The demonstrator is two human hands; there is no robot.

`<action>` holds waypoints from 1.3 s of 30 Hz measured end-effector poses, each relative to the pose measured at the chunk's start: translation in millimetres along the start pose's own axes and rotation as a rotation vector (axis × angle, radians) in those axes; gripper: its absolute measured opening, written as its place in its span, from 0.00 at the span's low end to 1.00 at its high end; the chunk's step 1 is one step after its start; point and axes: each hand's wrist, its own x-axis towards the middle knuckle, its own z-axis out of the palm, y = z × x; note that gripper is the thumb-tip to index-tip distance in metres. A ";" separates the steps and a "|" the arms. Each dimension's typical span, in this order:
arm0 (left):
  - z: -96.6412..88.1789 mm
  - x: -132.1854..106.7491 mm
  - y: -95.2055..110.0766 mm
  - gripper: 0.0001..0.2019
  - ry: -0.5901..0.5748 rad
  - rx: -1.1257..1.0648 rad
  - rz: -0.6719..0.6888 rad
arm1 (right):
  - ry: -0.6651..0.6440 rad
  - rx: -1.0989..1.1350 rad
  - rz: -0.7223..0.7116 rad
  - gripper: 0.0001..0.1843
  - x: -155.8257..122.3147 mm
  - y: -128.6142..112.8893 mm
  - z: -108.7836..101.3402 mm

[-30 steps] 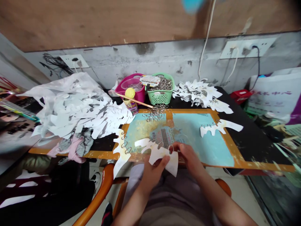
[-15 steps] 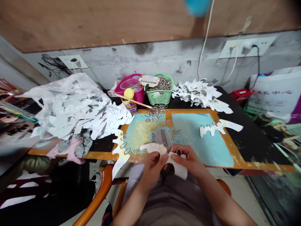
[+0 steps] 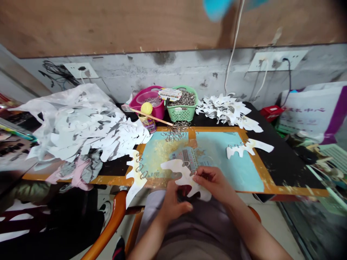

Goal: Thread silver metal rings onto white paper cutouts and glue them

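A white jagged paper-like cutout with metal wire rings along its edge is held over the table's front edge. My right hand is closed on its right side, thumb and fingers by a ring. Beside its lower left edge, my left hand has its thumb spread from the fingers; some fingertips are hidden behind the cutout. Another cutout with rings hangs over the table edge to the left. A third ringed cutout lies on the right of the blue mat.
A white cutout heap lies on a plastic bag at left; a smaller pile is back right. A green basket of metal rings and a magenta basket stand behind loose rings. A stick rests across a can.
My left thumb has come off the cutout and spread away. The cutout now lies flatter and shows more of its face, while my right hand keeps its grip. The view has shifted slightly.
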 end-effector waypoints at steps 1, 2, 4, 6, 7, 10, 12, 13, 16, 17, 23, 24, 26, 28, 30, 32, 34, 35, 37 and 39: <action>-1.6 0.2 -2.8 0.24 0.039 -0.113 -0.004 | 0.005 -0.016 -0.009 0.18 -1.1 -1.2 0.0; -2.9 1.4 -4.2 0.28 0.094 -0.228 -0.012 | -0.001 -0.037 -0.020 0.17 -2.3 -3.0 -0.1; -4.1 6.1 -2.0 0.27 0.178 -0.373 -0.067 | -0.035 -0.091 -0.051 0.17 -4.9 -7.3 -0.5; -2.9 12.0 5.7 0.23 0.166 -0.372 -0.177 | -0.075 -0.135 -0.080 0.16 -7.0 -10.8 -0.8; -1.4 14.6 10.4 0.22 0.127 -0.349 -0.237 | -0.086 -0.145 -0.094 0.16 -7.7 -11.6 -0.7; 7.1 17.6 21.3 0.22 0.092 -0.342 -0.326 | -0.082 -0.105 -0.116 0.15 -8.4 -9.0 1.2; 15.4 16.1 23.7 0.21 0.171 -0.397 -0.294 | -0.062 -0.036 -0.124 0.15 -8.1 -4.6 3.8; 20.0 14.8 23.8 0.21 0.220 -0.428 -0.272 | -0.053 -0.003 -0.125 0.14 -7.9 -2.4 5.2; 31.6 11.9 21.9 0.21 0.345 -0.496 -0.234 | -0.026 0.054 -0.113 0.14 -7.6 2.7 8.7; 33.6 11.6 21.1 0.21 0.366 -0.502 -0.239 | -0.020 0.058 -0.105 0.14 -7.5 3.5 9.2; 19.4 13.2 18.0 0.25 0.311 -0.341 -0.226 | 0.014 -0.032 -0.115 0.15 -8.2 -2.8 6.1; 16.0 13.3 18.6 0.25 0.257 -0.294 -0.205 | 0.018 -0.043 -0.116 0.15 -8.6 -4.7 5.8; 12.8 12.5 20.4 0.24 0.157 -0.247 -0.196 | 0.008 -0.026 -0.109 0.15 -9.6 -7.1 6.3; 15.0 10.8 22.1 0.24 0.172 -0.307 -0.201 | -0.009 0.046 -0.088 0.15 -10.2 -6.4 8.3; 20.4 8.8 22.7 0.26 0.246 -0.427 -0.200 | -0.032 0.159 -0.055 0.16 -9.8 -2.7 10.6; 25.4 7.4 22.2 0.28 0.289 -0.516 -0.210 | -0.052 0.275 -0.016 0.16 -8.4 2.2 11.2; 27.4 7.2 20.0 0.28 0.298 -0.548 -0.211 | -0.072 0.349 0.027 0.18 -6.3 5.8 9.5; 27.1 7.5 18.2 0.28 0.297 -0.541 -0.203 | -0.091 0.373 0.049 0.19 -5.3 6.6 7.9; 25.1 8.3 13.2 0.28 0.285 -0.485 -0.179 | -0.130 0.394 0.074 0.24 -3.7 5.9 4.3; 23.4 9.1 8.2 0.27 0.275 -0.421 -0.165 | -0.125 0.343 0.071 0.26 -2.7 3.3 1.9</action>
